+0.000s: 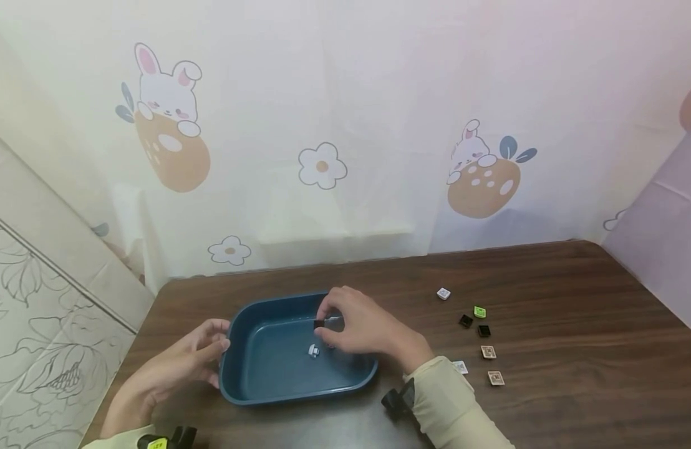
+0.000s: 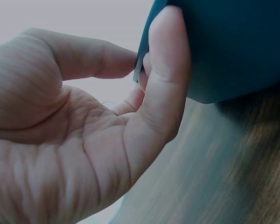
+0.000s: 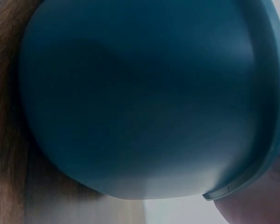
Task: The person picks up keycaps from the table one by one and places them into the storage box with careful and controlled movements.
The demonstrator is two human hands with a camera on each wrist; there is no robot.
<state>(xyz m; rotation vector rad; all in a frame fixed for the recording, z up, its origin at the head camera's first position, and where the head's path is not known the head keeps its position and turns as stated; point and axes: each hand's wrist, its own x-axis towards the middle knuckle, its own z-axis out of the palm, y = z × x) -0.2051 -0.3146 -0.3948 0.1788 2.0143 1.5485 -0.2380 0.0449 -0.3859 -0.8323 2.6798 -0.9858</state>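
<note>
I had the right hand (image 1: pixel 359 321) pinching a small black block (image 1: pixel 319 324) over the blue tray (image 1: pixel 286 395). I couldn't tell if it touched bottom. My left hand (image 1: pixel 191 354) gripped the tray's left rim. A little white block (image 1: pixel 314 351) sat inside.

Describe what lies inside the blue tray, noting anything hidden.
A small white piece lies inside the blue tray. The right hand, pinching a black piece, covers part of the interior; whatever lies beneath it cannot be identified.
</note>
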